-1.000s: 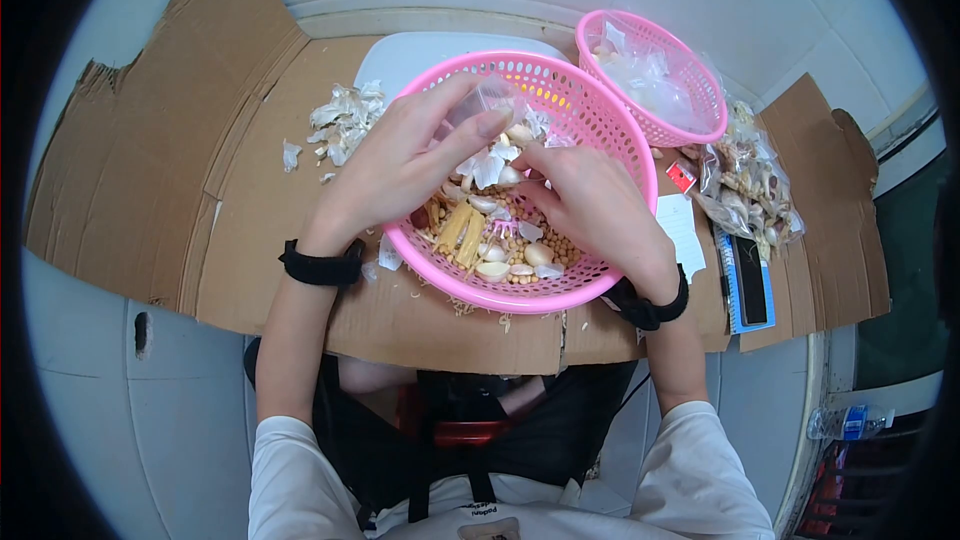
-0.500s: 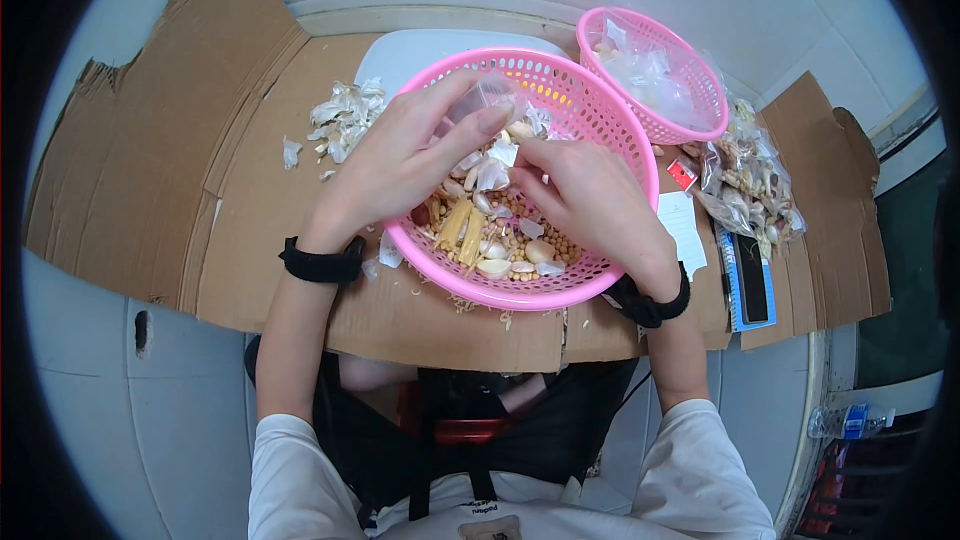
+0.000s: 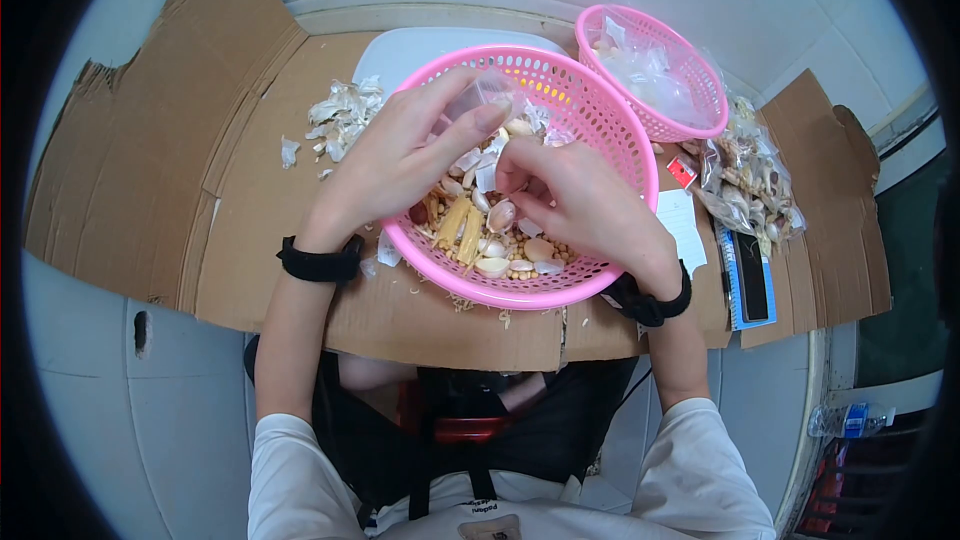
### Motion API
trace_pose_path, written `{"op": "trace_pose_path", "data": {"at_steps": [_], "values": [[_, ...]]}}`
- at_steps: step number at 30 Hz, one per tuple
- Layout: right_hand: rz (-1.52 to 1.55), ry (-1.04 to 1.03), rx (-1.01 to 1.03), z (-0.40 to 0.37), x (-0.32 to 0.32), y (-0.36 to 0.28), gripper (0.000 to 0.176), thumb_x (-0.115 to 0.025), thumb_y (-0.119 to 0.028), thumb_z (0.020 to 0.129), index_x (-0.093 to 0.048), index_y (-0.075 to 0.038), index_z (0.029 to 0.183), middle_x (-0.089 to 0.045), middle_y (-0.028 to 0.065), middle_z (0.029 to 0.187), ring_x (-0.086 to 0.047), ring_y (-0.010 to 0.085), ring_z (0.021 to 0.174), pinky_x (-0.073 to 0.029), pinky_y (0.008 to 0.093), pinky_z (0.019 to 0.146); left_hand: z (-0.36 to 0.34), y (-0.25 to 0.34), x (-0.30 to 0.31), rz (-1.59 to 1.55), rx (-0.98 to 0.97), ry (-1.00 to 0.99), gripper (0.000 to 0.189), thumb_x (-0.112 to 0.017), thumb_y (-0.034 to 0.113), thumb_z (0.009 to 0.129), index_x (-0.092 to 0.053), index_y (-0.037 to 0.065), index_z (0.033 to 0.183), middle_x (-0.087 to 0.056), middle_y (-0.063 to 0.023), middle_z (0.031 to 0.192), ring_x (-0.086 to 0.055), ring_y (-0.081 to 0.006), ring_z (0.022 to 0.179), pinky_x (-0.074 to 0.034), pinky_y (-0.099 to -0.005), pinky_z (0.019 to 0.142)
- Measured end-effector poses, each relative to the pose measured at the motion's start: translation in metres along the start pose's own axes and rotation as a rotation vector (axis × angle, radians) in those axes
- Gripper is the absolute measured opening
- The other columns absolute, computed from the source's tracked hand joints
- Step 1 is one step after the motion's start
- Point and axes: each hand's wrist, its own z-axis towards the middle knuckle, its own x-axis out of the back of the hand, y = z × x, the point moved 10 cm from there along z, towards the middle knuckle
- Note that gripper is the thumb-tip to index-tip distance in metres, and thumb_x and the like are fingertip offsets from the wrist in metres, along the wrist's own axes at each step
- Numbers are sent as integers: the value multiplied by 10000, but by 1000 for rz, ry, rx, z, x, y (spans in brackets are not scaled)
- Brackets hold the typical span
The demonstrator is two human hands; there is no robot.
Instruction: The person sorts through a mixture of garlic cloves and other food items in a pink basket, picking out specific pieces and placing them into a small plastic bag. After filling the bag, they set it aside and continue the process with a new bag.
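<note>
A large pink basket [image 3: 647, 155] holds small tan beans, yellow sticks [image 3: 462, 228], garlic cloves [image 3: 491, 267] and white scraps. Over its left part, my left hand [image 3: 408, 145] is wrapped round a clear plastic bag [image 3: 487, 95]. My right hand [image 3: 573, 190] is over the middle of the basket, its fingers curled and pinched together. A pinkish garlic clove [image 3: 501, 216] lies just below those fingertips; whether they touch it or hold something smaller is hidden.
Behind on the right stands a smaller pink basket [image 3: 712, 105] with clear bags. Garlic skins [image 3: 345, 115] lie on the cardboard [image 3: 270, 190] at left. At right are a bag of dried pieces [image 3: 750, 175], a red box [image 3: 681, 172], paper [image 3: 681, 230] and a phone [image 3: 750, 275].
My right hand has shifted slightly left, its fingers more curled. A pinkish clove now shows below its fingertips. My left hand has barely moved.
</note>
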Motion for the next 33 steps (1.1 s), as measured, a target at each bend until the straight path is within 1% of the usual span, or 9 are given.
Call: {"op": "trace_pose_path", "data": {"at_steps": [3, 10, 16, 18, 22, 24, 27, 31, 33], "values": [[-26, -9, 57, 0, -3, -2, 106, -632, 13, 826, -674, 16, 923, -711, 186, 763, -717, 383, 751, -562, 465, 715, 0, -1, 0, -13, 2, -1, 546, -571, 463, 1080, -603, -6, 1359, -728, -132, 1046, -653, -174, 817, -539, -331, 765], [-63, -67, 58, 0, -8, 1, 99, -616, 15, 802, -685, 34, 871, -696, 206, 732, -716, 380, 744, -559, 472, 716, 0, -1, 1, -9, 3, 1, 552, -574, 456, 1079, -596, -7, 1378, -728, -136, 1064, -659, -172, 825, -540, -332, 765], [15, -19, -18, 1, 1, -4, 113, -623, 7, 794, -721, 30, 843, -703, 208, 726, -715, 374, 719, -573, 445, 727, 0, 1, 1, -6, -6, 1, 557, -569, 465, 1079, -598, -8, 1372, -725, -132, 1033, -652, -167, 799, -536, -330, 749], [-46, -133, -96, -1, -8, 6, 105, -655, -8, 813, -729, 4, 887, -734, 148, 839, -726, 316, 783, -573, 413, 745, 0, 1, 0, 7, 4, -9, 560, -567, 470, 1079, -599, -8, 1370, -723, -128, 1019, -647, -165, 794, -533, -329, 744], [-49, -181, -86, -2, -12, 7, 101, -653, 5, 810, -726, 11, 880, -735, 147, 866, -723, 318, 797, -572, 416, 755, 0, -2, 0, 4, 6, -3, 568, -562, 481, 1080, -604, -11, 1361, -715, -119, 992, -637, -162, 798, -526, -331, 743], [-43, -184, 15, -2, -16, 4, 103, -644, 14, 809, -725, 15, 873, -737, 148, 891, -719, 321, 830, -567, 421, 784, 0, -3, 1, 9, 0, 3, 570, -562, 483, 1079, -606, -12, 1359, -713, -118, 988, -634, -162, 798, -524, -331, 743], [-44, -177, 35, -4, -17, 5, 120, -637, 20, 803, -726, 16, 884, -732, 154, 904, -715, 328, 871, -561, 428, 806, 0, -2, 1, 13, -7, 9, 569, -565, 481, 1078, -608, -12, 1359, -717, -120, 994, -635, -163, 797, -526, -330, 747], [-68, -148, 78, -4, -17, 2, 149, -634, 21, 808, -724, 12, 926, -722, 156, 908, -712, 333, 885, -557, 432, 806, 0, 0, 2, 15, -9, 7, 570, -573, 474, 1074, -603, -11, 1372, -729, -139, 1048, -652, -173, 825, -534, -331, 768], [-42, -147, 17, -2, -13, -4, 207, -581, 48, 795, -733, 29, 933, -711, 204, 886, -699, 385, 891, -550, 484, 822, 0, -3, 1, 12, 17, -11, 572, -575, 473, 1073, -601, -11, 1377, -733, -148, 1071, -660, -178, 840, -538, -333, 778]]}}
